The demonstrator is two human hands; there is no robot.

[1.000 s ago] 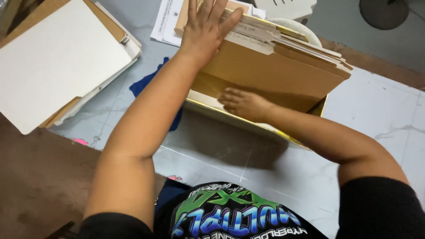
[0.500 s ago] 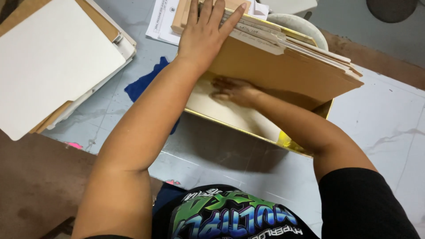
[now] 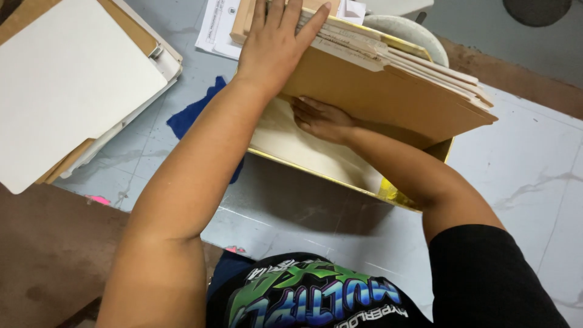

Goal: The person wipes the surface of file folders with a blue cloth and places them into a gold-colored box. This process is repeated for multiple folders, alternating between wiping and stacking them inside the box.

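Your left hand [image 3: 276,45] lies flat on the top edge of a stack of brown folders [image 3: 388,91], fingers spread wide and pressing down over the tabs, so it rests on the folders rather than gripping them. The stack stands tilted, leaning away from you, inside a yellow-edged box [image 3: 388,191] on the pale marble-patterned table [image 3: 534,164].

Your right hand [image 3: 322,118] reaches under the leaning stack, into the open space at the near side of the box. Its fingers are loosely curled with the knuckles up, and they touch the front face of the nearest folder and the pale bottom of the box. You cannot tell from this view whether it holds anything, since the fingertips are tucked out of sight.

To the left of the box, well apart from it, a second pile of folders [image 3: 73,85] lies flat on the table, with a white sheet on top and brown edges showing beneath. A blue cloth [image 3: 194,115] lies on the table between that pile and the box, partly hidden by your left forearm. White printed papers [image 3: 215,27] sit at the far side, just beside your left hand. A round white bowl-like rim [image 3: 407,33] shows behind the stack.
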